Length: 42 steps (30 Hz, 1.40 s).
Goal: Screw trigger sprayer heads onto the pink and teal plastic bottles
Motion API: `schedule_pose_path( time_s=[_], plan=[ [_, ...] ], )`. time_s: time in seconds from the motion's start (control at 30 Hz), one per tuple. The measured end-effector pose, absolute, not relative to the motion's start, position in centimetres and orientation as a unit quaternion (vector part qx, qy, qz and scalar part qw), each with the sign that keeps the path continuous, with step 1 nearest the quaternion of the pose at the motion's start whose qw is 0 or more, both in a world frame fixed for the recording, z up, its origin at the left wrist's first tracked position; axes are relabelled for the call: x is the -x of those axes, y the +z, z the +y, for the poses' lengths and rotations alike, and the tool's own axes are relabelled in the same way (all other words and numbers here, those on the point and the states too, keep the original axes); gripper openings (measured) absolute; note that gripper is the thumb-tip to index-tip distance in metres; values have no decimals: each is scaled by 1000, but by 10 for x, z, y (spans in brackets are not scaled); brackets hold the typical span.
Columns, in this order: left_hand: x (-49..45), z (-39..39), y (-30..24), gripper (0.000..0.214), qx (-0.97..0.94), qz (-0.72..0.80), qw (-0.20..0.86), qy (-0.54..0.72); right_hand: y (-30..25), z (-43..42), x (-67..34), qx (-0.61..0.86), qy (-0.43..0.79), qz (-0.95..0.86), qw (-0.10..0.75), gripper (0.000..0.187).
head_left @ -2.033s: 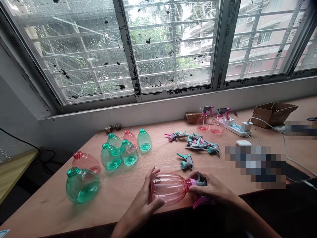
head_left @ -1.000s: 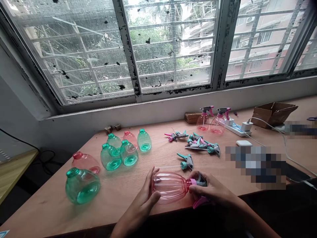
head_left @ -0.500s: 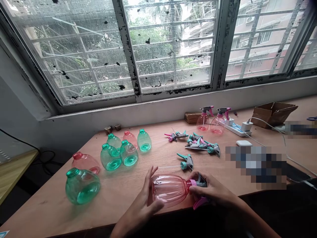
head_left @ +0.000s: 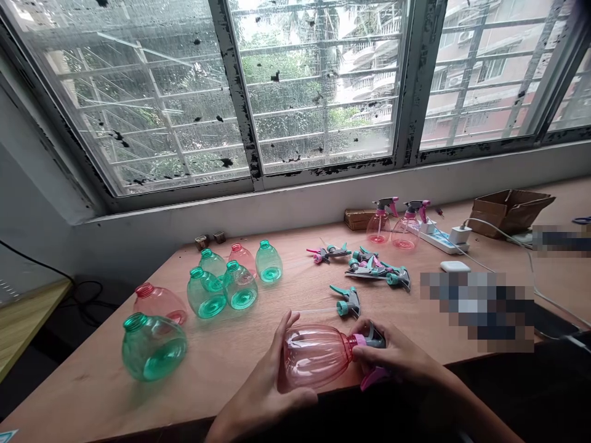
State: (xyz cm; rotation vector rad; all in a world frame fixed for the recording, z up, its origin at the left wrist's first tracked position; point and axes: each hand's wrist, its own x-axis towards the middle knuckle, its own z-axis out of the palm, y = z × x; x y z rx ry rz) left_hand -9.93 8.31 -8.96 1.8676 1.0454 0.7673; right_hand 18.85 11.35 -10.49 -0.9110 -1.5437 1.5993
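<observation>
A clear pink spray bottle point(head_left: 316, 355) lies on its side above the table's front edge, its base to the left. My left hand point(head_left: 277, 375) cups the base end, thumb along the near side and fingers behind. At the neck, my right hand point(head_left: 388, 349) grips the grey trigger spray head point(head_left: 375, 337), thumb by the pink collar. Its pink trigger point(head_left: 375, 376) points down towards me. Just beyond the bottle lies a loose grey and teal spray head point(head_left: 349, 303) with a thin clear tube running left.
Several open green bottles point(head_left: 154, 351) and two pink ones point(head_left: 159, 301) stand at left. More spray heads point(head_left: 376, 267) lie in a pile behind. Two assembled pink spray bottles point(head_left: 378, 227) stand near a power strip point(head_left: 443, 239) and a cardboard box point(head_left: 510, 212).
My left thumb has shifted right and down along the bottle's near side, and the bottle appears slightly turned. My right hand has hardly moved.
</observation>
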Motion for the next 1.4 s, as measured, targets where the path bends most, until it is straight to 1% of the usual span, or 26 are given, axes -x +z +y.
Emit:
schedule_pose_path(
  time_s=[0.03,0.13,0.2,0.3,0.47,0.57,0.63,0.73,0.77,0.83,1.03,1.1,1.13,1.23,1.27,1.33,1.4],
  plan=[
    [100,83,-89,105,-739,417,431,308,-105,113,-188,353,621,-600,361,36],
    [100,84,-85,87,-713,429,457,315,-104,113,-188,354,617,-604,360,36],
    [99,83,-83,81,-696,444,470,310,-103,113,-188,354,620,-602,359,36],
    [97,82,-83,84,-688,438,485,314,-101,112,-187,353,625,-596,361,36],
    [98,83,-89,98,-715,439,446,311,-98,112,-187,356,628,-589,363,35],
    [101,85,-92,102,-721,432,448,305,-98,112,-187,353,638,-581,361,35],
    [102,85,-92,96,-721,425,452,309,-99,112,-186,350,641,-578,363,35],
    [103,86,-91,77,-716,430,450,316,-102,113,-187,345,639,-581,368,35],
    [103,86,-90,75,-714,434,450,315,-103,113,-187,344,638,-582,369,35],
    [102,85,-91,80,-715,436,450,311,-106,114,-188,345,634,-587,366,35],
    [101,88,-98,109,-751,412,417,302,-109,116,-189,343,629,-595,364,35],
    [102,88,-97,113,-745,415,425,302,-109,117,-189,339,627,-599,365,34],
    [103,88,-96,110,-739,418,431,305,-108,117,-189,339,627,-600,364,34],
    [102,85,-91,89,-720,433,444,311,-107,116,-189,339,629,-598,363,34],
    [101,84,-89,85,-716,439,445,309,-107,116,-189,342,629,-598,361,34],
    [99,83,-88,85,-715,448,440,308,-105,116,-189,351,627,-597,357,34],
    [97,83,-89,93,-722,448,427,310,-103,115,-189,360,625,-595,355,35]
  ],
)
